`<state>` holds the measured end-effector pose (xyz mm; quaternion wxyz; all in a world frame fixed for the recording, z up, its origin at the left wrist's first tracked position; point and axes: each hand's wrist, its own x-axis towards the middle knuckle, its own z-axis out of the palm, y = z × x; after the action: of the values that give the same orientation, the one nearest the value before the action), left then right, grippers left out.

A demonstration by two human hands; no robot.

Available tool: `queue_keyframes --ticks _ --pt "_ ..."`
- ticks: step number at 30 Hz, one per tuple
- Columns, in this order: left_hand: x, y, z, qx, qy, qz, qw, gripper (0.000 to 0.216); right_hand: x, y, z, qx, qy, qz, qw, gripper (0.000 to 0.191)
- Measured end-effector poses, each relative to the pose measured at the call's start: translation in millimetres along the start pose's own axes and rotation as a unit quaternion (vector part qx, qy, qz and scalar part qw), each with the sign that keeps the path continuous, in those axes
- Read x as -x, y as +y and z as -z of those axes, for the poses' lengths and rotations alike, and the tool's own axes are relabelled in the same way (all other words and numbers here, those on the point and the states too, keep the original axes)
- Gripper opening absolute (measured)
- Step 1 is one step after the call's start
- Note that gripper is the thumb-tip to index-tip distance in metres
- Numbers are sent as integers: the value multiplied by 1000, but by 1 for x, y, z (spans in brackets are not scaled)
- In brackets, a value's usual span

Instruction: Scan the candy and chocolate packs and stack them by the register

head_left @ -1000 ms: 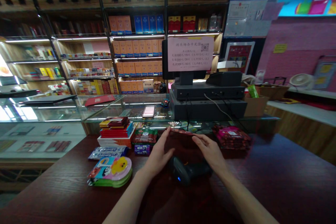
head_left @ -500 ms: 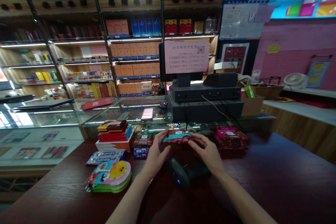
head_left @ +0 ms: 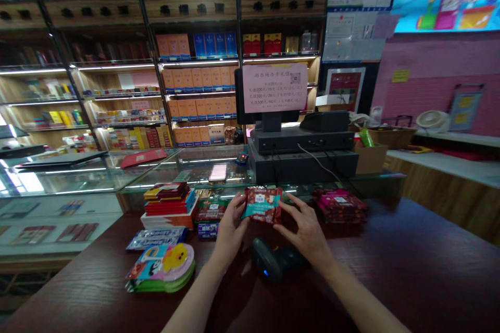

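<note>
Both hands hold a brown-and-teal packet of hazelnut chocolate (head_left: 261, 205) in front of me, its printed face tipped toward me. My left hand (head_left: 232, 226) grips its left edge between thumb and fingers. At the right edge, my right hand (head_left: 307, 226) has its thumb low and its fingers higher up. Below the packet, a black barcode scanner (head_left: 267, 260) with a blue light lies on the dark wooden counter (head_left: 410, 270). Left of my left hand are green-and-brown packets (head_left: 213, 209) and a small purple packet (head_left: 208, 230).
Stacked boxes and packets (head_left: 167, 204), blue-and-white packets (head_left: 156, 238) and duck-pictured packs (head_left: 162, 268) sit at left. Pink-and-brown packets (head_left: 339, 205) are piled at right. A cash register (head_left: 302, 145) stands behind on a glass case (head_left: 187, 164).
The chocolate packet has been turned up so that its printed front now faces me. Both hands still hold it, in nearly the same place. The scanner stays on the counter.
</note>
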<state>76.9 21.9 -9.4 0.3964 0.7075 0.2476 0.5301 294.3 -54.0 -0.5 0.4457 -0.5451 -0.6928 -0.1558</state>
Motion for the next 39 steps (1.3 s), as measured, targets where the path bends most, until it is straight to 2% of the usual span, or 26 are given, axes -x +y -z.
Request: queue_keyframes --ticks 3,6,12,19,22,29,36,39 --pt "0 2 1 -30 4 -14 999 44 0 2 5 71 0 62 995 44" --pt "0 6 2 -100 -4 -14 995 40 -1 3 10 122 -11 92 988 44" --pt "-1 10 -7 -96 -42 30 994 46 -3 6 20 164 7 102 981 37" --pt "-11 17 -29 -101 -82 -17 991 50 -5 15 46 206 16 104 973 42" --pt "-20 21 -44 -116 -103 -38 987 53 -4 26 61 227 26 93 969 41" --pt "-38 23 -97 -103 -131 -91 982 77 7 63 99 271 40 69 959 41" --pt "-52 24 -148 -97 -186 -100 973 84 19 106 128 294 30 44 954 46" --pt "-59 24 -163 -132 -193 -109 966 84 21 125 136 301 23 30 953 48"
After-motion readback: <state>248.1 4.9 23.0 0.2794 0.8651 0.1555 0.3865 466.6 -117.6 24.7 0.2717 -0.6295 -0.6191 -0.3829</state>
